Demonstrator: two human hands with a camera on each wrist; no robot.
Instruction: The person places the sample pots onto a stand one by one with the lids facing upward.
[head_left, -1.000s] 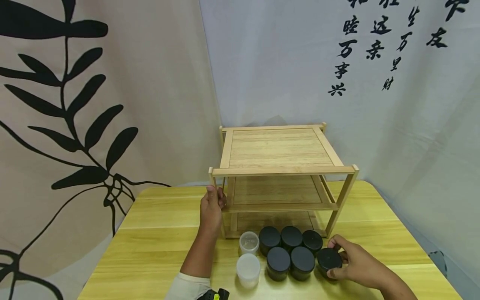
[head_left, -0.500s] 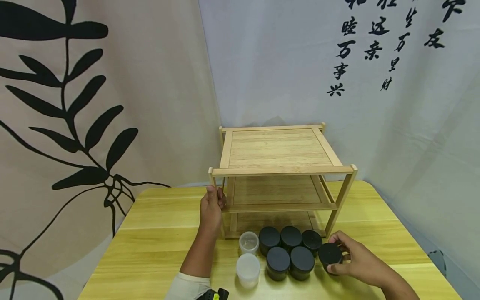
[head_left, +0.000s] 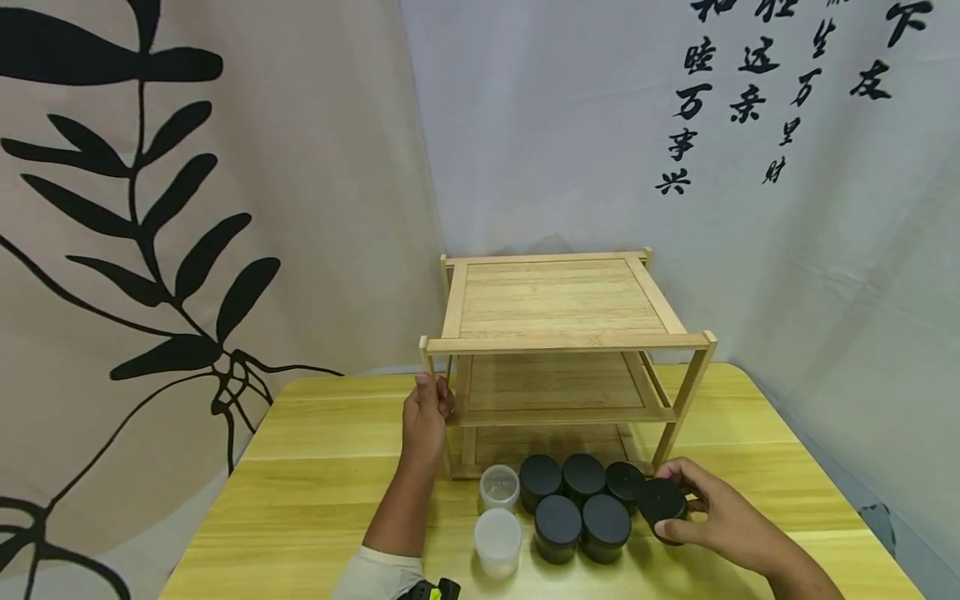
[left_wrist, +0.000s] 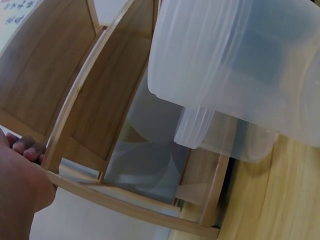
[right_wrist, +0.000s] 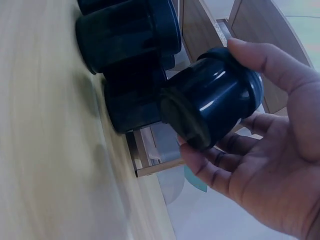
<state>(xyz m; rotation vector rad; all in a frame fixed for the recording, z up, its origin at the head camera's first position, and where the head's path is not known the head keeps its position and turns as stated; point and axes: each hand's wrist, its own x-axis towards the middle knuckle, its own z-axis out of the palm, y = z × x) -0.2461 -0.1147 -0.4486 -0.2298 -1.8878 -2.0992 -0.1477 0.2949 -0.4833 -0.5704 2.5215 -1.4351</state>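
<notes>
My left hand (head_left: 425,423) grips the front left post of a three-tier wooden shelf rack (head_left: 562,292); the left wrist view shows its curled fingers (left_wrist: 26,148) beside the post. With thumb and fingers, my right hand (head_left: 712,521) holds a black lidded jar (right_wrist: 212,97) by its sides. That jar is raised off the table and tilted in the right wrist view. Several other black jars (head_left: 558,521) stand in two rows to its left, before the rack. Two translucent white jars (head_left: 497,537) stand one behind the other at the left end of the rows.
The jars stand on a yellow wood-grain table (head_left: 315,500), close to the rack's bottom tier (head_left: 555,443). Behind it hangs a pale cloth (head_left: 540,125) with black characters, and a leaf-print cloth (head_left: 322,208) is at the left.
The black jar in my right hand has risen from the table, shifted slightly away from me, and tilted. My left hand keeps its grip on the rack.
</notes>
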